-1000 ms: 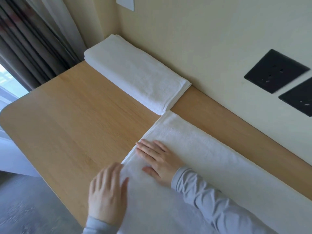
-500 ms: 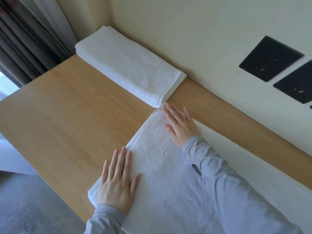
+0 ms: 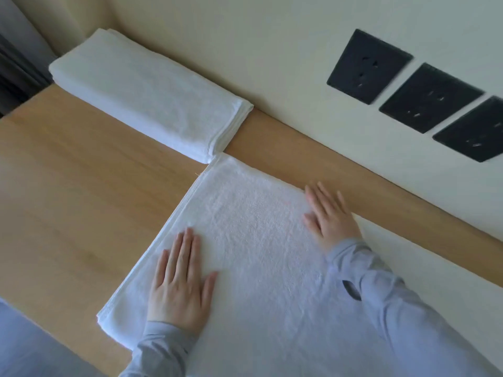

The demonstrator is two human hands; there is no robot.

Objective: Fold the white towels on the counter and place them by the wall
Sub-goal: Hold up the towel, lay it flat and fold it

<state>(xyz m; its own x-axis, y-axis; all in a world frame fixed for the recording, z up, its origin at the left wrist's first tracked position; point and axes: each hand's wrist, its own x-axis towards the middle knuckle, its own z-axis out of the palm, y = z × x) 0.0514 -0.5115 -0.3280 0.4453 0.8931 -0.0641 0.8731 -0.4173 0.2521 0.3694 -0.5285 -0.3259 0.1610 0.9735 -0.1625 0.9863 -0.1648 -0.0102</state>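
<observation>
White towel (image 3: 253, 240) lies flat on the counter (image 3: 81, 186), its far corner touching 1 folded towel (image 3: 147, 96) already by the wall (image 3: 258, 50). Left hand (image 3: 181, 287) and right hand (image 3: 330, 216) press on it with straight fingers, pinching nothing: a smoothing step, I judge. Next it likely needs an end gripped and folded over.

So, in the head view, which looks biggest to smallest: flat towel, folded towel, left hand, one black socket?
1. flat towel, running off the frame
2. folded towel
3. left hand and leftmost black socket look alike; the hand is nearer the camera, so unranked
</observation>
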